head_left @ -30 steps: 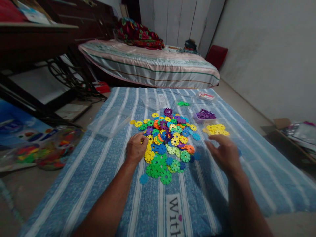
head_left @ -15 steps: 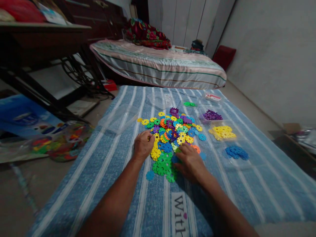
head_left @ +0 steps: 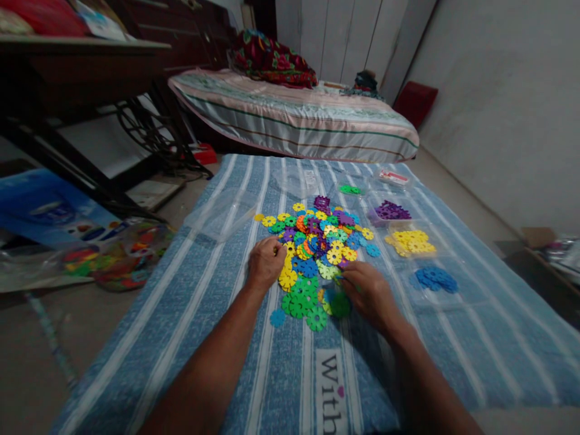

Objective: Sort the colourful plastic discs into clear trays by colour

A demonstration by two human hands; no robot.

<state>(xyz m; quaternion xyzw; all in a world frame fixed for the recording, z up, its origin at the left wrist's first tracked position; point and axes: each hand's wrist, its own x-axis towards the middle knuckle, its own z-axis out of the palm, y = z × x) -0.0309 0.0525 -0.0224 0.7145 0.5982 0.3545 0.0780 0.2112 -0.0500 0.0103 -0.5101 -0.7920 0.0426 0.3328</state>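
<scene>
A mixed pile of plastic discs (head_left: 317,254) is spread mid-way on the striped blue cloth (head_left: 217,314). L hand (head_left: 266,264) is curled at the pile's left edge w/ fingertips pressed on yellow discs; whether one is pinched can't be told. R hand (head_left: 369,293) is laid loosely over green discs (head_left: 302,300) at the near edge, nothing seen gripped; sorted yellow discs (head_left: 411,241) and blue discs (head_left: 434,278) are kept apart on the right.

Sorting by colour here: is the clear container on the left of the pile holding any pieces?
Empty, as far as visible: the clear container shows only the striped cloth through it, while the pile lies beside it.
</scene>
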